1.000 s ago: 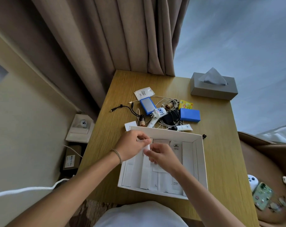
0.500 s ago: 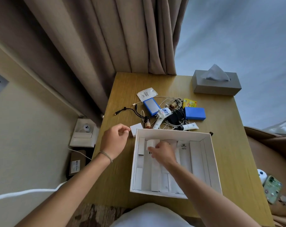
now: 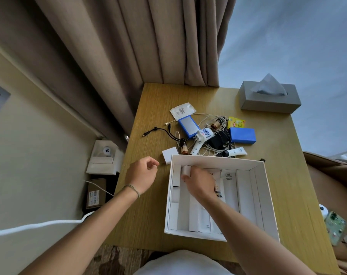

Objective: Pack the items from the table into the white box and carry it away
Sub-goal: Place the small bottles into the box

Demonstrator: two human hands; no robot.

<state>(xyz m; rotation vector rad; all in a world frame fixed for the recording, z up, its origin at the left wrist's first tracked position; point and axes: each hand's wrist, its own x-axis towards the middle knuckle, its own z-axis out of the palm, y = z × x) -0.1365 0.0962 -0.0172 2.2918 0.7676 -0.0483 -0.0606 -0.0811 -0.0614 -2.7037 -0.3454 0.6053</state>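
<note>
A wooden table (image 3: 287,185) stands by beige curtains (image 3: 148,46). On it the white box (image 3: 268,205) holds long white packets; the right hand (image 3: 198,181) pinches a small white piece (image 3: 186,170) inside. The left hand (image 3: 141,175) hovers loosely curled, empty. Clutter (image 3: 210,135) lies beyond.

There is only one view, from a camera on the person's head. It looks forward and steeply down at the bench (image 3: 287,175) from close above, with wide-angle bending at the edges. The curtain (image 3: 148,46) stands at the far side, the person's forearms enter from below.
</note>
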